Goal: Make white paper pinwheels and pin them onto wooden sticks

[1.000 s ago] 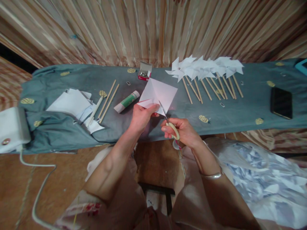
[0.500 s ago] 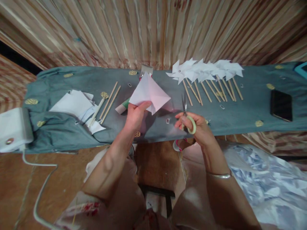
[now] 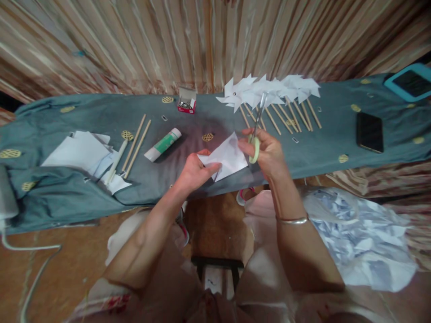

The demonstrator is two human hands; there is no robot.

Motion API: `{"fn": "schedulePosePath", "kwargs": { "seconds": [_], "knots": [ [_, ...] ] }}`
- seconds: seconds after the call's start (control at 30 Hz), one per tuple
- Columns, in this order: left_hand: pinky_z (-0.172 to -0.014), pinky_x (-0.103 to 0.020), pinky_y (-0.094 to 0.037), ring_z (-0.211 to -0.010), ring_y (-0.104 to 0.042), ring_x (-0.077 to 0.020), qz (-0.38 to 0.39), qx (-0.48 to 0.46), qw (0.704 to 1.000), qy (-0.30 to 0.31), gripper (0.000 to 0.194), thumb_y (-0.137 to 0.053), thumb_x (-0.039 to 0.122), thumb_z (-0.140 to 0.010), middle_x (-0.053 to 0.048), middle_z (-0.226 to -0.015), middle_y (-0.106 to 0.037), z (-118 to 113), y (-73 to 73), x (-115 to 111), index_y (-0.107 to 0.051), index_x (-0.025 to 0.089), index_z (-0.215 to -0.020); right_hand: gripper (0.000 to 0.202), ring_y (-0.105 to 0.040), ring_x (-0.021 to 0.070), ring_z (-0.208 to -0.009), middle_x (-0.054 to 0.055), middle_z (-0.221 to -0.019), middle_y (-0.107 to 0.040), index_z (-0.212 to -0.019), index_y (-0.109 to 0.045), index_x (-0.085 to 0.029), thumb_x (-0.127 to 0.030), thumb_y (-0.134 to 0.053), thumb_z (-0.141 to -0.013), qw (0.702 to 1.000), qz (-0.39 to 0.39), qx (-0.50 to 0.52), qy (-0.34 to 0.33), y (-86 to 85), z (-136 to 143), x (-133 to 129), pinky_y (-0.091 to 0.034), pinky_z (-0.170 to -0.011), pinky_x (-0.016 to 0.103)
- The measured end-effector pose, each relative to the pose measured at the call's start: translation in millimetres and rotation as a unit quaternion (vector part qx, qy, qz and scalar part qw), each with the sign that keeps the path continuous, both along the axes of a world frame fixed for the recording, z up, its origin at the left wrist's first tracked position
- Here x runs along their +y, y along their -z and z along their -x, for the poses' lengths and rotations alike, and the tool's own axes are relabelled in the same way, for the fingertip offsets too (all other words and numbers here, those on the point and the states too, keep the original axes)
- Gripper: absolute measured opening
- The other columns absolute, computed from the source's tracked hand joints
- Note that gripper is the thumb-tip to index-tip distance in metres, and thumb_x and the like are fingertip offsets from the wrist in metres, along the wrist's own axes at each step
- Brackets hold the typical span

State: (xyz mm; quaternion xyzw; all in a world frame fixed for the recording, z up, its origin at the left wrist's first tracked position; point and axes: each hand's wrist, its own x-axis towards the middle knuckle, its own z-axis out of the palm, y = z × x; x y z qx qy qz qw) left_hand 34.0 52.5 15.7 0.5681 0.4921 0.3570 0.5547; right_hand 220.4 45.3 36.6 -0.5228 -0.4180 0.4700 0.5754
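A striped curtain (image 3: 188, 45) hangs behind the far edge of the long cloth-covered surface (image 3: 319, 152), and a bag of folded paper pieces (image 3: 363, 237) lies below its near edge, to the right. Along the far edge, right of the middle, runs an overlapping row of pinwheels (image 3: 269, 91); loose sheets (image 3: 76, 152) lie towards the left end, and a blue-rimmed tablet (image 3: 412, 83) sits at the far right corner. Over the near edge, around the middle, the left hand (image 3: 197, 172) pinches a piece of white paper (image 3: 231, 159) between thumb and closed fingers. The right hand (image 3: 269, 152) has its fingers curled around the handles of the scissors (image 3: 259, 117), blades towards the far edge, its thumb at the paper's right side. Nearer the right end lies a black phone (image 3: 369, 132); left of the middle, a glue stick (image 3: 163, 145); by the far edge, a small red box (image 3: 186, 106).
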Motion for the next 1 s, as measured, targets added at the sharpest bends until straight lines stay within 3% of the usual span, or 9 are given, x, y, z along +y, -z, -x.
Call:
{"fn": "schedulePosePath", "kwargs": {
  "seconds": [0.1,0.2,0.33,0.53,0.73,1.0],
  "knots": [
    [-0.046,-0.021,-0.033,-0.052,-0.048,-0.0101,0.011,0.01,1.0,0.021,0.018,-0.072,0.026,-0.06,0.003,-0.058,-0.054,-2.9,-1.8,-1.4,-0.059,0.015,-0.066,0.043,-0.054,0.01,-0.052,-0.006,-0.065,-0.065,-0.088,-0.066,-0.023,-0.029,-0.087,-0.051,0.997,0.04,0.018,-0.068,1.1,3.5,-1.2,-0.043,-0.048,0.024],
    [-0.052,-0.022,-0.038,-0.056,-0.051,-0.0118,-0.002,-0.006,1.0,0.007,0.017,-0.072,0.027,-0.059,0.002,-0.06,-0.058,-5.8,0.3,-0.2,-0.063,0.014,-0.066,0.043,-0.053,0.01,-0.048,-0.007,-0.061,-0.066,-0.084,-0.065,-0.022,-0.029,-0.087,-0.049,0.994,0.057,0.04,-0.085,2.2,7.2,-2.0,-0.043,-0.046,0.024],
    [-0.063,-0.026,-0.044,-0.063,-0.057,-0.0144,0.002,-0.073,0.997,-0.037,0.018,-0.071,0.029,-0.06,-0.001,-0.069,-0.067,-11.2,8.1,1.7,-0.07,0.013,-0.069,0.04,-0.058,0.0123,-0.051,-0.006,-0.064,-0.069,-0.085,-0.065,-0.023,-0.03,-0.086,-0.052,0.997,0.034,0.055,-0.038,5.5,11.9,-2.2,-0.049,-0.05,0.027],
    [-0.06,-0.024,-0.039,-0.059,-0.051,-0.01,0.025,-0.159,0.984,-0.077,0.012,-0.073,0.026,-0.058,0.001,-0.064,-0.063,-19.1,10.9,1.4,-0.069,0.015,-0.061,0.036,-0.069,0.0192,-0.072,-0.003,-0.078,-0.074,-0.083,-0.064,-0.024,-0.034,-0.084,-0.055,0.997,-0.002,0.069,0.038,12.6,17.0,0.5,-0.058,-0.065,0.035],
    [-0.063,-0.024,-0.038,-0.062,-0.051,-0.0099,0.005,-0.157,0.984,-0.087,0.011,-0.072,0.025,-0.059,0.002,-0.063,-0.059,-17.8,11.0,2.3,-0.067,0.016,-0.054,0.035,-0.069,0.0259,-0.096,0.001,-0.089,-0.075,-0.083,-0.064,-0.024,-0.032,-0.083,-0.056,0.995,-0.013,0.08,0.054,13.2,12.9,2.2,-0.06,-0.078,0.042],
    [-0.065,-0.025,-0.041,-0.064,-0.053,-0.0112,-0.002,-0.127,0.986,-0.104,0.011,-0.074,0.027,-0.058,0.001,-0.066,-0.063,-15.8,7.8,1.4,-0.069,0.018,-0.055,0.034,-0.07,0.024,-0.091,-0.001,-0.08,-0.073,-0.081,-0.063,-0.024,-0.033,-0.083,-0.055,0.992,-0.009,0.083,0.09,8.9,8.4,2.3,-0.06,-0.073,0.038]
  ]
}}
